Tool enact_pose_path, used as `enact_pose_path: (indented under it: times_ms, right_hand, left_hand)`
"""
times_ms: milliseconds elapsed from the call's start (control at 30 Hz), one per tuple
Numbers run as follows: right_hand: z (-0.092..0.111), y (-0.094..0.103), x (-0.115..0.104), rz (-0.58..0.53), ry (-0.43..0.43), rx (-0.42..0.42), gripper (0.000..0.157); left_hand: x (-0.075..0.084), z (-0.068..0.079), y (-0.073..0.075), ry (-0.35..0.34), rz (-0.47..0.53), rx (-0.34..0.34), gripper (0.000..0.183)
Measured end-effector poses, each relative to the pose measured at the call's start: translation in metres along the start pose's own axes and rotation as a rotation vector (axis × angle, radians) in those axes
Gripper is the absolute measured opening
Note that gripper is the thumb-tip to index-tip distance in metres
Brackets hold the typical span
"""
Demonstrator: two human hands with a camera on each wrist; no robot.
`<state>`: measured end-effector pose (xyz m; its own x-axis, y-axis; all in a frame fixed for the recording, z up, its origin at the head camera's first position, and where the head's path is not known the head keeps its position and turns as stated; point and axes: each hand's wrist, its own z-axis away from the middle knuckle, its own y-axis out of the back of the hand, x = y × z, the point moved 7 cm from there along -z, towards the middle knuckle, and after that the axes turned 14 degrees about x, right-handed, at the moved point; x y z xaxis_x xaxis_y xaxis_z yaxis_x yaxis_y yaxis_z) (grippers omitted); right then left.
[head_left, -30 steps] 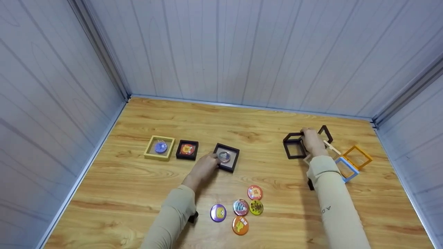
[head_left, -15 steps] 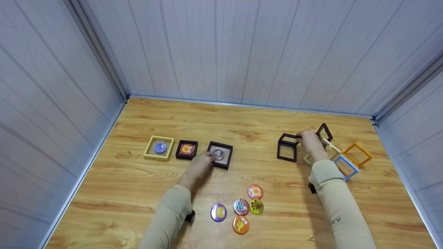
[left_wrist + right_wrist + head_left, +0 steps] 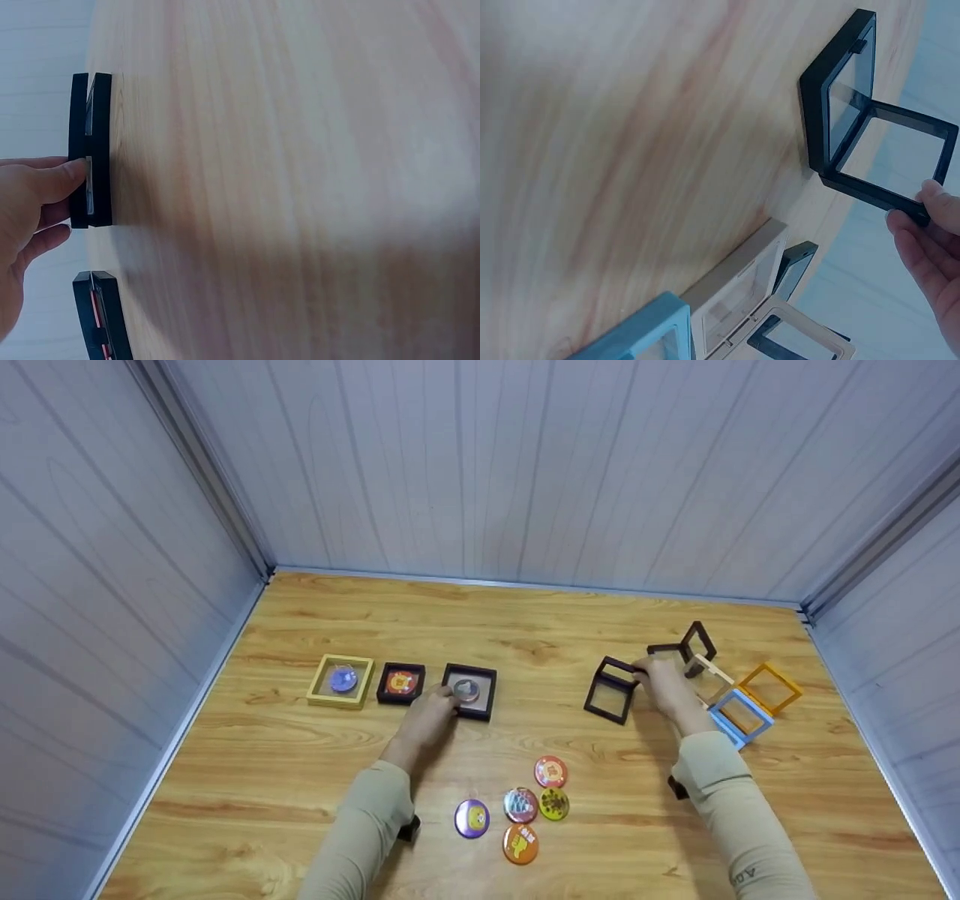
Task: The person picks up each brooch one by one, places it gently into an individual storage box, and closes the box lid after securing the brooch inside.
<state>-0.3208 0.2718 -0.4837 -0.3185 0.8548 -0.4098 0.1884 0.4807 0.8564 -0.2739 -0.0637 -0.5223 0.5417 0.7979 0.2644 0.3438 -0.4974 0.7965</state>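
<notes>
Pinching left hand [image 3: 429,718], flat-lying black frame [image 3: 484,700], pinching right hand [image 3: 664,686], open black frame [image 3: 610,685], nearer right edge of table [image 3: 825,810].

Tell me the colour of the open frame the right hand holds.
The open frame is black; the right wrist view shows it best.

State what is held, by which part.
Left hand: disc-bearing black frame, by its side. Right hand: open black frame, by its raised half's corner.

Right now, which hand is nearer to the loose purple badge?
The left hand: beyond the loose purple badge, slightly left, pinching a black display frame. The right hand, holding an open black frame, is farther, beyond and well right.
</notes>
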Motion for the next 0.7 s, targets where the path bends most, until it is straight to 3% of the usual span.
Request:
enact_pose_path:
  times_ms: [100,300,400,700]
  right_hand:
    - [0.007,0.000,-0.005,0.001,0.004,0.006,0.020]
    - [0.022,0.002,-0.019,0.028,0.088,0.079,0.014]
    - [0.029,0.004,-0.026,0.019,0.125,0.115,0.014]
    - [0.052,0.005,-0.043,-0.013,0.108,0.097,0.015]
  left_hand:
    - [0.000,0.001,0.000,-0.011,-0.019,0.003,0.008]
    - [0.001,0.000,0.002,-0.058,-0.074,0.034,0.008]
    - [0.000,0.000,0.003,-0.054,-0.084,0.019,0.011]
    - [0.000,0.002,0.004,-0.023,-0.052,-0.002,0.010]
